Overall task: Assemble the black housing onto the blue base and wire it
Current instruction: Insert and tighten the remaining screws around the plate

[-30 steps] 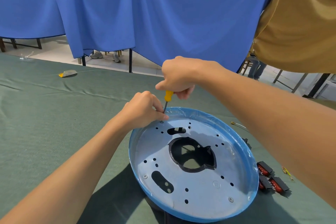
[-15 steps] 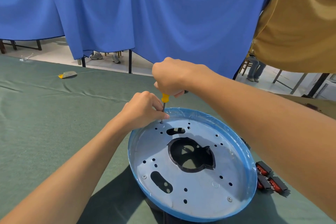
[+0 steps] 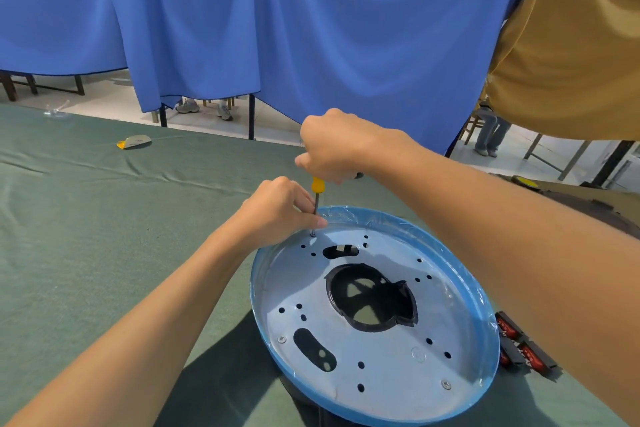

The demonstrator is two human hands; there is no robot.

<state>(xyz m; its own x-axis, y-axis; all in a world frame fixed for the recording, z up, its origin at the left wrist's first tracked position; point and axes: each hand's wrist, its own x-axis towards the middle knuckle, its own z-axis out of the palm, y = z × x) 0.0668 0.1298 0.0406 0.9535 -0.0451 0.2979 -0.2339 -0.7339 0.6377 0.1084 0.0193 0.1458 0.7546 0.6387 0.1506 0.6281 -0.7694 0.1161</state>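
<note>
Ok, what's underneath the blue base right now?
The black housing shows through the centre opening of the blue base and below its near edge, standing on the green tablecloth. The plate covers the rest, so how it seats cannot be seen.

Green cloth covers the counter (image 3: 86, 218), wrinkled across the left of the frame. Up at upper left, a small yellow-and-grey scrap (image 3: 134, 142) lies on it. A blue curtain (image 3: 311, 28) fills the top, an ochre cloth (image 3: 571, 62) hangs at upper right. Sneakers (image 3: 188, 106) peek under the curtain; jeans-clad legs (image 3: 490, 133) stand at right. At lower right, black-and-red parts (image 3: 526, 355) are clustered together.
</note>
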